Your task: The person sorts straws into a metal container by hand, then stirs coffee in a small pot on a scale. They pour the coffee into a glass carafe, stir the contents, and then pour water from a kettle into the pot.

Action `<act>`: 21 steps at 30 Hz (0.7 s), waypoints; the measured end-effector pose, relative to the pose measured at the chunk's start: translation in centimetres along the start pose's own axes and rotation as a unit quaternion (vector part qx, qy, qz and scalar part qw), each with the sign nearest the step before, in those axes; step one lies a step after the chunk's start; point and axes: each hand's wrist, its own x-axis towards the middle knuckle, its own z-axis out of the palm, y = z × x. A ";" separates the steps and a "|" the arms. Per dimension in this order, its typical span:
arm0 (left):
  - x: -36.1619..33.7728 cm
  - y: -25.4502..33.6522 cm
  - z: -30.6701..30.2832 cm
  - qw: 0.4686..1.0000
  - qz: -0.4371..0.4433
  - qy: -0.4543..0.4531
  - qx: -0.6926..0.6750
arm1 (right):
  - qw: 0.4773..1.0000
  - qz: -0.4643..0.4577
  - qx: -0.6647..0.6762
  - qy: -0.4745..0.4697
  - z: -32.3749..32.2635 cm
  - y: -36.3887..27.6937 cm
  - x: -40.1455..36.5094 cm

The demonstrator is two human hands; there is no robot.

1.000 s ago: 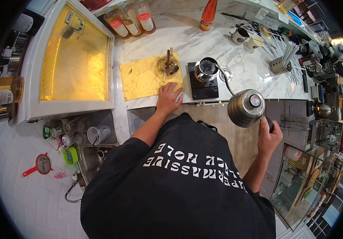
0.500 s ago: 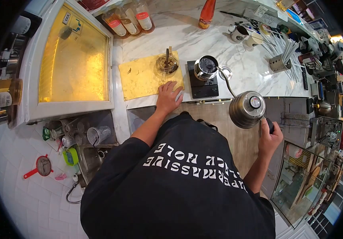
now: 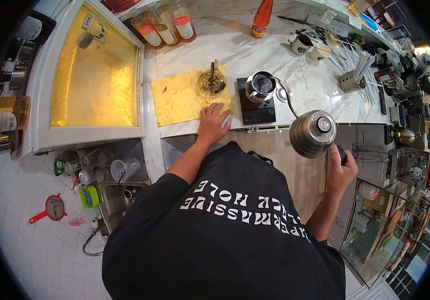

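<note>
While the right hand (image 3: 341, 170) grips the black handle of the gooseneck kettle (image 3: 312, 134), fingers wrapped tight round it, the kettle hangs in the air just off the counter's near edge. Its thin spout arcs up and left to the rim of the steel dripper (image 3: 261, 86). Can't tell if water is running.

Dripper sits on a black scale (image 3: 256, 109), which stands on the marble counter (image 3: 285, 55). Left hand (image 3: 212, 124) lies palm down on the near corner of a yellow cloth (image 3: 177, 99), fingers loosely spread, holding nothing, fingertips close to the scale's left side.

Just beyond that hand, on the cloth, is a glass cup (image 3: 211, 81) w/ brown dregs and a stick in it. Orange bottle (image 3: 262, 19) is at the back of the counter. Metal holder (image 3: 350, 81) w/ straws stands right of the scale, well apart. Sink (image 3: 120, 195) w/ cups is at lower left.
</note>
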 end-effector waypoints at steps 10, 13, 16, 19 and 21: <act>0.1 0.0 -0.1 1.000 0.004 0.007 -0.003 | 1.000 0.004 -0.023 -0.003 -1.0 0.5 -0.6; 0.1 -0.1 0.0 1.000 0.013 0.008 0.005 | 0.999 0.000 -0.036 -0.008 -1.1 0.5 -0.8; 0.0 -0.1 0.0 1.000 0.013 0.013 0.002 | 0.999 0.001 -0.028 -0.016 -0.6 0.5 -0.9; 0.0 -0.1 0.0 1.000 0.009 0.007 0.005 | 1.000 0.008 -0.015 -0.024 -0.1 0.5 -0.9; -0.1 -0.3 0.2 1.000 0.006 0.008 0.004 | 1.000 0.005 -0.014 -0.027 0.3 0.4 -0.7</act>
